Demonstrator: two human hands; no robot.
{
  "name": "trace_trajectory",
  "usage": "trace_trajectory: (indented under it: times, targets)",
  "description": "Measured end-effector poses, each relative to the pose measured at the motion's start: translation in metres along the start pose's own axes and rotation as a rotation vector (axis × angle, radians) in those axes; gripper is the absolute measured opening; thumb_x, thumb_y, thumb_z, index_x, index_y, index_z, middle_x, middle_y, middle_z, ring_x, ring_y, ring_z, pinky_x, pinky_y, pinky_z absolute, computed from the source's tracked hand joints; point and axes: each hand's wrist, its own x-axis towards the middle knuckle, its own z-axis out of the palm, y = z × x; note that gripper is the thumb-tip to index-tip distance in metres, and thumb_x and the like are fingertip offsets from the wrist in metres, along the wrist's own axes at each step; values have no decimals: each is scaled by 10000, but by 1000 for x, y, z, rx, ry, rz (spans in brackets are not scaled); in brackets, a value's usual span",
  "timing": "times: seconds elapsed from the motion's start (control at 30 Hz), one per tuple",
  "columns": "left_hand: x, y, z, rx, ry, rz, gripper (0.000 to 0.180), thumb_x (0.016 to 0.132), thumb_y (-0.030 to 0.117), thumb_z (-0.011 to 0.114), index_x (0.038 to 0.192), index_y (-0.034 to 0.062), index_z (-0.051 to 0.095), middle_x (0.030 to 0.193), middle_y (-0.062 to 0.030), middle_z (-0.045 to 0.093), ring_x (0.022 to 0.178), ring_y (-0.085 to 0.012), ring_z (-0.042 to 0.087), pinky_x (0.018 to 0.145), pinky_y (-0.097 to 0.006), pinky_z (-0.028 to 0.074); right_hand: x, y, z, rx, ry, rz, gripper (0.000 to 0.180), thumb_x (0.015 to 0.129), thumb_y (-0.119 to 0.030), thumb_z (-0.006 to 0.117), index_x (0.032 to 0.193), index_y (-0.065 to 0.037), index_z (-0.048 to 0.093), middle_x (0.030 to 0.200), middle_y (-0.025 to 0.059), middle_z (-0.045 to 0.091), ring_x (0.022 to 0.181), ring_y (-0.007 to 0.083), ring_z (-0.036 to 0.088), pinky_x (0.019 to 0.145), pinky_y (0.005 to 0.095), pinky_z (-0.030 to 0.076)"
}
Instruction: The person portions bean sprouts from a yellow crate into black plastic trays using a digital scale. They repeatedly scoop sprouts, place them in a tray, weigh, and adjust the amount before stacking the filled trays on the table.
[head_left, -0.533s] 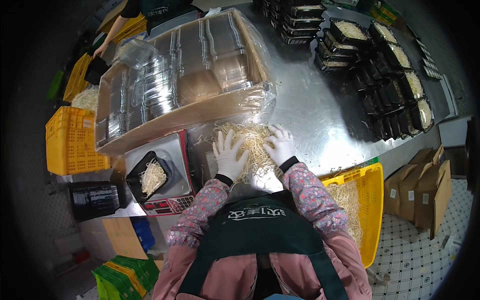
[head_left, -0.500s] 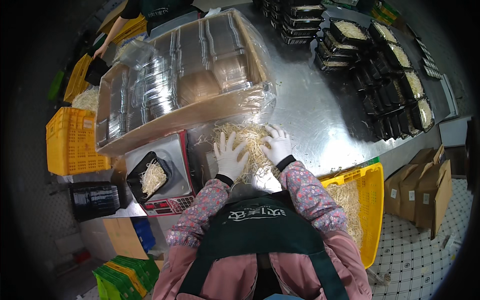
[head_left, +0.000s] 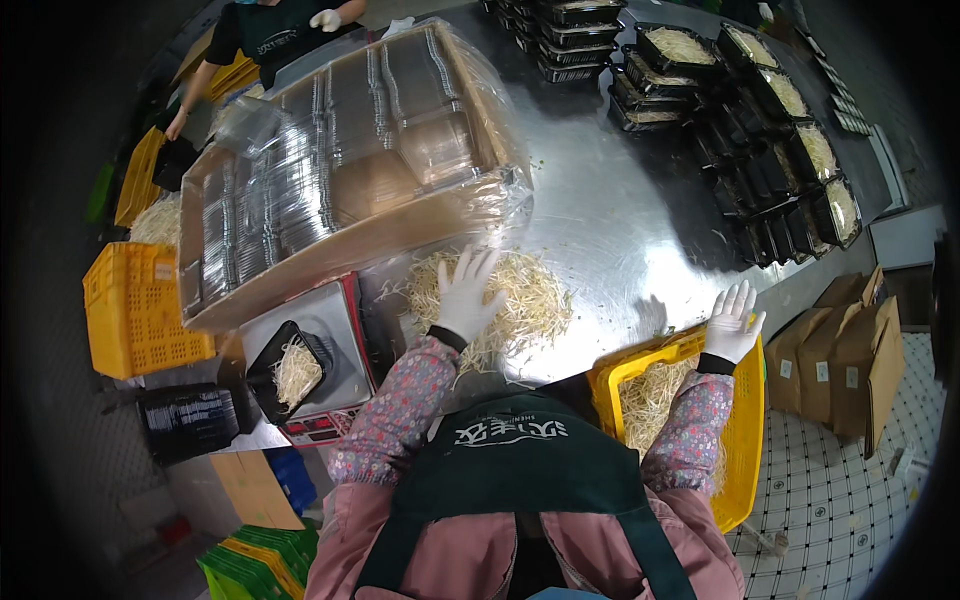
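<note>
A loose heap of bean sprouts (head_left: 535, 300) lies on the steel table in front of me. My left hand (head_left: 466, 297), in a white glove, rests on the heap's left side with its fingers spread. Away to the right, my right hand (head_left: 733, 325), gloved too, hovers over the far edge of a yellow crate (head_left: 745, 440) with its fingers stretched out and nothing in them. More sprouts (head_left: 652, 400) fill that crate. Left of the heap, a black tray (head_left: 268, 362) with a portion of sprouts sits on a red scale (head_left: 345, 300).
A cardboard box (head_left: 350, 255) of clear plastic lids stands behind the scale. Stacked packed trays (head_left: 680, 45) occupy the far right. Empty black trays (head_left: 188, 420) are nested at the left, below another yellow crate (head_left: 150, 310). Across the table stands a co-worker (head_left: 285, 40).
My right hand has left the heap and moved right, over the yellow crate. My left hand stays on the sprouts. The co-worker has come further into view.
</note>
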Motion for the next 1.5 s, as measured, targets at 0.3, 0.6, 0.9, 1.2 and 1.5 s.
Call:
trace_trajectory:
  times: [0.3, 0.6, 0.9, 1.2, 1.5]
  targets:
    - [-44, -9, 3, 227, -192, 215, 322, 862, 241, 568, 1177, 188, 614, 1305, -40, 515, 1368, -299, 299, 1079, -668, 102, -82, 190, -8, -1236, -816, 248, 491, 872, -352, 623, 1307, -140, 537, 1265, 129, 568, 1236, 281, 482, 1006, 433, 414]
    - [-83, -13, 1, 173, -142, 145, 333, 854, 203, 571, 1185, 179, 587, 1395, -31, 449, 1384, -297, 281, 1076, -649, 131, -39, 180, 4, -2047, -1294, -188, 482, 760, -394, 712, 1217, -268, 628, 1460, 73, 393, 1372, 332, 273, 1099, 486, 222]
    - [-104, -18, 8, 123, -95, 119, 325, 849, 187, 579, 1173, 165, 585, 1415, -23, 436, 1382, -295, 291, 1084, -619, 152, -46, 197, 8, -1821, -1130, -250, 336, 784, -250, 682, 1115, -199, 671, 1316, 69, 542, 1284, 285, 398, 1060, 449, 307]
    - [-109, -20, 6, 117, -112, 116, 349, 812, 194, 637, 1158, 158, 602, 1412, -35, 446, 1384, -324, 284, 1088, -595, 162, -81, 233, 32, -1581, -1183, -327, 127, 761, -225, 713, 865, -154, 731, 1192, 57, 633, 1231, 280, 465, 1033, 433, 347]
    - [-118, -19, -10, -134, 56, 60, 294, 771, 157, 702, 1062, 162, 657, 1377, -90, 468, 1359, -366, 311, 1086, -524, 251, 39, -14, -16, -1293, -369, -117, 148, 846, -148, 695, 876, -3, 685, 852, 35, 662, 824, 129, 616, 768, 257, 482]
